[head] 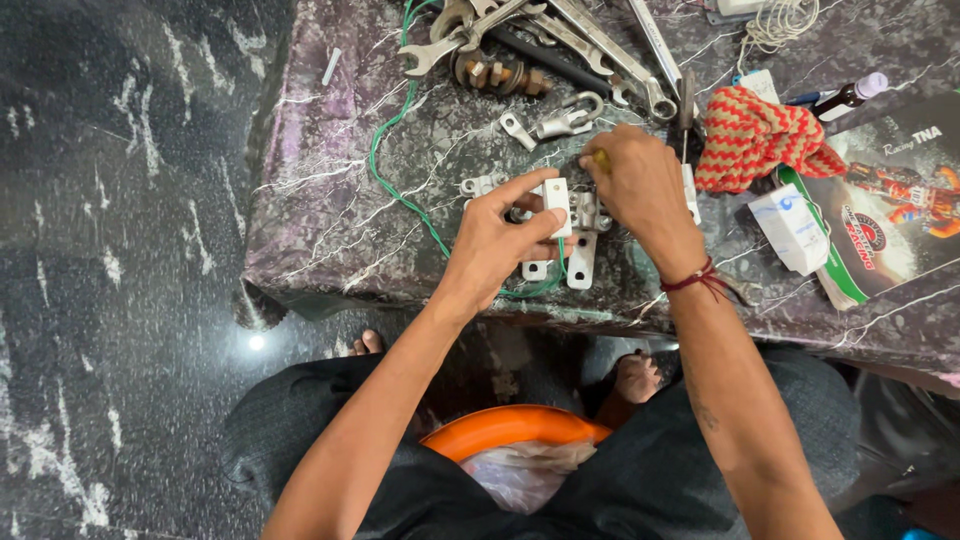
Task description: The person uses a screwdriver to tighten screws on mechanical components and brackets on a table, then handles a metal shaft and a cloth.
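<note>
So I'm looking straight down at a marble table (330, 200). My left hand (495, 240) has its fingers pinched around a small white block (556, 200), holding it on top of a white metal fitting (580, 235) near the table's front edge. My right hand (640, 185) is clenched around a yellow-handled tool (601, 159), tip down at the same fitting, just beside the block. A green wire (395, 180) loops under the fitting. Up top there's a pile of wrenches (560, 35), and off to the right a red knit cloth (755, 140) and a little white box (790, 228), shut, so I can't tell what's inside. Down between my knees sits an orange tub (500, 428) with a crumpled plastic bag (525, 475) in it.
</note>
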